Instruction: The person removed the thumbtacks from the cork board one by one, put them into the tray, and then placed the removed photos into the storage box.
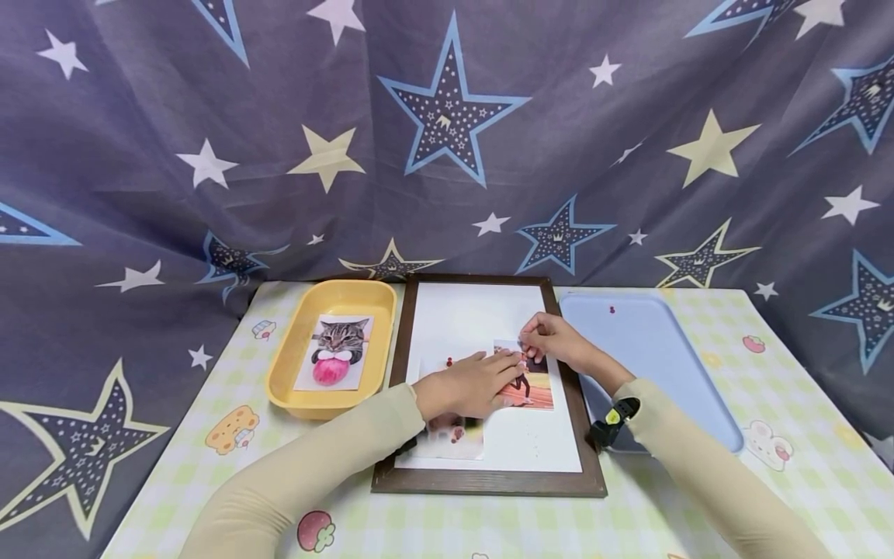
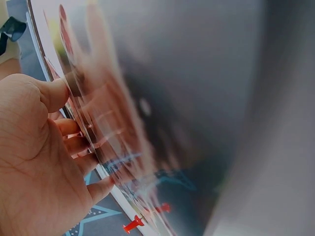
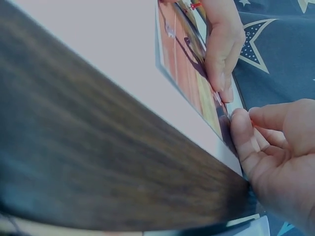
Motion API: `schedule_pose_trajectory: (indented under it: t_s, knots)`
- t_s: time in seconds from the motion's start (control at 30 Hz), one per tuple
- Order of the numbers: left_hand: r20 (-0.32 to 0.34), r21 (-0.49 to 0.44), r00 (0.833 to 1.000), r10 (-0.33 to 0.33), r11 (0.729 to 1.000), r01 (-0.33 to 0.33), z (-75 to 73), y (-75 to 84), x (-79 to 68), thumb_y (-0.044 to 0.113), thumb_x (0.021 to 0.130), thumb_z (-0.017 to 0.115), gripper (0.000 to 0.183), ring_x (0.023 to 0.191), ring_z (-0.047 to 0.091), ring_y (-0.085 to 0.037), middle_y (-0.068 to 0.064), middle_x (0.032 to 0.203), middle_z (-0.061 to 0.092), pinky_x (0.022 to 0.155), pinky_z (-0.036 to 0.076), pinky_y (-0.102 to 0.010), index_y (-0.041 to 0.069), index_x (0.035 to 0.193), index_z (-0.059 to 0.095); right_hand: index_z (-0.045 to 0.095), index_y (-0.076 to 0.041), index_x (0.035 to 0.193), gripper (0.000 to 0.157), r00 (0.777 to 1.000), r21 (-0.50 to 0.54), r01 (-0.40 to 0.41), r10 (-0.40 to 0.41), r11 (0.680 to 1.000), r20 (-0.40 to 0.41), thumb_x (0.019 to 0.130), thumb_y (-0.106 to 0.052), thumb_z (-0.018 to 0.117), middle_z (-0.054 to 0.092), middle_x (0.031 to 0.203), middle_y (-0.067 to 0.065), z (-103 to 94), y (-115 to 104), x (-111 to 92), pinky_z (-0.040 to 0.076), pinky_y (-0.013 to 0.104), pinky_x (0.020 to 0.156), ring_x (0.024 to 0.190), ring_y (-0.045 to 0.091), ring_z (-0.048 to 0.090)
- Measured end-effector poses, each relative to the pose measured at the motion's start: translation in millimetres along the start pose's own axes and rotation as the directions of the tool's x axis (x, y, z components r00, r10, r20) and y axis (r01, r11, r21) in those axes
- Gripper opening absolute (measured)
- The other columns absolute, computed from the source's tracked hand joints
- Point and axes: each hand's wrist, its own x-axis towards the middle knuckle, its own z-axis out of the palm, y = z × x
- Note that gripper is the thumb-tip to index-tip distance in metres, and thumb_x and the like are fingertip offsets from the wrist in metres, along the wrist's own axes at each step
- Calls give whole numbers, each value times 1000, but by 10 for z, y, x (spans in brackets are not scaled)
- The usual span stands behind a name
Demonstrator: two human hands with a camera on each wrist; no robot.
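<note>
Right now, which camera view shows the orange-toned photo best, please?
The head view: it shows the orange-toned photo from above, though the left hand and right hand cover parts. The right wrist view shows it steeply slanted; the left wrist view does not show it clearly.

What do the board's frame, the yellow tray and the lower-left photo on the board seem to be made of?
Board's frame: wood or a wood-effect finish, dark brown; streaky grain shows in the right wrist view.
Yellow tray: likely smooth moulded plastic, given its rounded corners and even colour.
Lower-left photo: apparently glossy photo paper; in the left wrist view it seems to mirror a red pin.
</note>
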Motion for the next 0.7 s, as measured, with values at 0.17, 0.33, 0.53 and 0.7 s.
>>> schedule_pose_trajectory:
  t_s: [0.17, 0.33, 0.53, 0.7]
  knots:
    - [-2, -16, 1000, -1, 1000, 1, 4, -1, 0, 41, 110, 35, 62, 160, 12, -21, -4, 173, 11, 128, 23, -44, 16, 165, 18, 57, 12, 109, 19, 1000, 19, 13, -13, 1000, 8, 103, -5, 57, 68, 89, 16, -15, 16, 1, 58, 25, 64, 68, 12, 63]
    - [0, -30, 1000, -2, 1000, 2, 2, -1, -5, 40, 110, 35, 63, 160, 11, -21, -3, 173, 9, 129, 21, -45, 16, 165, 16, 57, 15, 112, 20, 1000, 33, 31, -31, 999, 6, 102, -2, 56, 70, 95, 23, -19, 31, -8, 60, 26, 67, 70, 11, 65]
    - [-1, -21, 1000, -3, 1000, 3, 20, 2, 2, 41, 110, 34, 63, 160, 11, -20, -3, 173, 9, 129, 22, -44, 17, 165, 16, 59, 15, 111, 20, 993, 28, 97, -95, 995, -64, 100, -1, 59, 70, 96, 30, -33, -18, -57, 61, 28, 66, 69, 11, 67]
    - [0, -7, 1000, -2, 1000, 2, 20, 3, 10, 42, 110, 35, 63, 160, 11, -19, -2, 173, 10, 128, 23, -43, 17, 165, 16, 62, 15, 109, 19, 983, 12, 136, -133, 991, -127, 100, -1, 61, 71, 91, 25, -108, -87, -97, 61, 27, 65, 68, 11, 66]
